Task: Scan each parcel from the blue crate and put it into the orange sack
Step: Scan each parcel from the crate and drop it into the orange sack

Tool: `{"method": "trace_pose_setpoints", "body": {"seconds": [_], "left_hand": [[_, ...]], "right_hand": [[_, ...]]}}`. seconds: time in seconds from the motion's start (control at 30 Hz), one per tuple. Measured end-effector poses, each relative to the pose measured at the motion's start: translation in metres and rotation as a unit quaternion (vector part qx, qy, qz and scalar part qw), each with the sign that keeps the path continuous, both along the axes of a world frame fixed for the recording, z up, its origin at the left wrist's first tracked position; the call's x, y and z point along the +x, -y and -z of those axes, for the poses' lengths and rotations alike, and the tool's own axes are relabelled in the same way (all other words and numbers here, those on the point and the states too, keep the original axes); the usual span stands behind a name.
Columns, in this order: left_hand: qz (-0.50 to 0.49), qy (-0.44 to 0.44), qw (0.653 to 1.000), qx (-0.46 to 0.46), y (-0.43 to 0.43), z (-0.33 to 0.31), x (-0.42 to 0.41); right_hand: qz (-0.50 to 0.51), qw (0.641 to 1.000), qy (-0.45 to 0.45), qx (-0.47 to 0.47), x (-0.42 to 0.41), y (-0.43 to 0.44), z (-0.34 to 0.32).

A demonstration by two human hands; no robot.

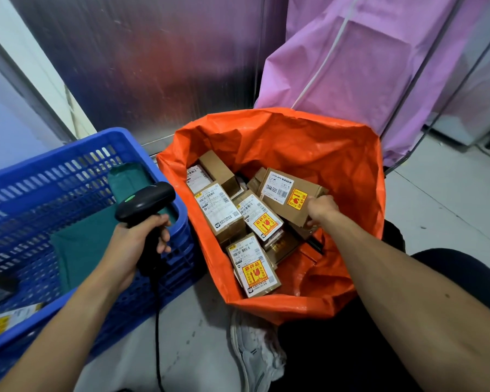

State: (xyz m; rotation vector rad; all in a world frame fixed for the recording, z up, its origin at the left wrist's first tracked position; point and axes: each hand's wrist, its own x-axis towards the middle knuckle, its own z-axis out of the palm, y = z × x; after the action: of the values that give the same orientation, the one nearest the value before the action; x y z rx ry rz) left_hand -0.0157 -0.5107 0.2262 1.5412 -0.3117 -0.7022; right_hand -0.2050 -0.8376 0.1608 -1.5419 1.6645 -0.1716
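Orange woven plastic formed the sack [337,154], which stood open on the floor just beside the blue crate [54,171], its mouth wide and its rim folded outward. The right hand [321,209] reached down into the sack, with fingers and thumb curled over the near edge of a brown cardboard parcel [283,190]. That parcel lay tilted on top of the pile against the far right wall of the sack, showing a white label and a yellow-and-red fragile sticker.

Several labelled parcels [219,213] lay jumbled beneath and to the left of it, and one [255,267] leaned against the near wall with its own fragile sticker facing up.

The left hand [136,239] was wrapped around the grip of a black barcode scanner [145,202], held over the crate's right rim with its head pointing away from the person. Its black cable [157,321] hung down to the floor.

Inside the crate lay a dark green cloth [88,244], and one remaining parcel [3,323] showed blurred at the near left corner. A pink fabric cover [365,66] hung behind the sack, and a white sneaker [252,355] rested on the floor below it.
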Motion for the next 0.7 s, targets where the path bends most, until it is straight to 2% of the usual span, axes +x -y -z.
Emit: {"method": "trace_pose_setpoints", "body": {"seconds": [0.27, 0.37, 0.43, 0.5, 0.7], "left_hand": [[0.051, -0.012, 0.999, 0.006, 0.013, -0.004, -0.02], [0.056, -0.015, 0.998, 0.001, 0.016, -0.009, -0.026], [0.059, -0.018, 0.998, 0.003, 0.019, -0.014, -0.029], [0.058, -0.023, 0.998, 0.006, 0.018, -0.017, -0.031], [0.087, 0.005, 0.996, 0.018, 0.02, -0.034, -0.038]], "right_hand": [[-0.058, 0.998, -0.018, -0.001, 0.001, -0.007, -0.005], [-0.125, 0.991, -0.048, -0.003, 0.0, -0.001, 0.009], [-0.181, 0.98, -0.077, -0.004, -0.003, -0.02, -0.012], [-0.237, 0.97, -0.06, -0.007, -0.001, -0.032, -0.028], [-0.318, 0.947, -0.026, -0.045, 0.023, -0.034, -0.054]]}}
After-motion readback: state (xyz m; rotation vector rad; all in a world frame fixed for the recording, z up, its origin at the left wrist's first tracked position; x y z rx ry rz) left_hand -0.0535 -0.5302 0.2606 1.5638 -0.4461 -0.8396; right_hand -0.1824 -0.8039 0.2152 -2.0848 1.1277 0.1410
